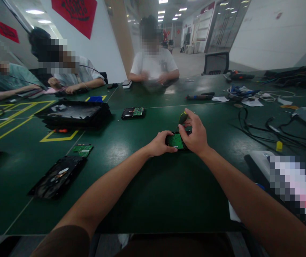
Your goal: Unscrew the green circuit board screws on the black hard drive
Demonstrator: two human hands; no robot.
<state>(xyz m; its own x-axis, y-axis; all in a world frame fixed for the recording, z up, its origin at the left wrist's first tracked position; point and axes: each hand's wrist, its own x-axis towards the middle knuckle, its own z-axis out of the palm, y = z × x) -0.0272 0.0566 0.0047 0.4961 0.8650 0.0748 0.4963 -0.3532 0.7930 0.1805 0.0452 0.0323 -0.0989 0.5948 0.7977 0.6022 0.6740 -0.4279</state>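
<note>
A hard drive (175, 141) with its green circuit board facing up lies on the green table in front of me. My left hand (160, 143) grips its left end between thumb and fingers. Above the drive's right side, my right hand (195, 134) is closed on a screwdriver (183, 117) with a dark and yellow handle. The handle stands nearly upright over the board. My right fingers hide where the tip meets the drive.
Another hard drive (133, 112) lies farther back. A stack of black trays (74, 113), a black casing (59, 176) and a loose green board (82, 150) are at left. Cables (265, 130) and a power screwdriver (199, 96) lie at right. Several people sit around the table.
</note>
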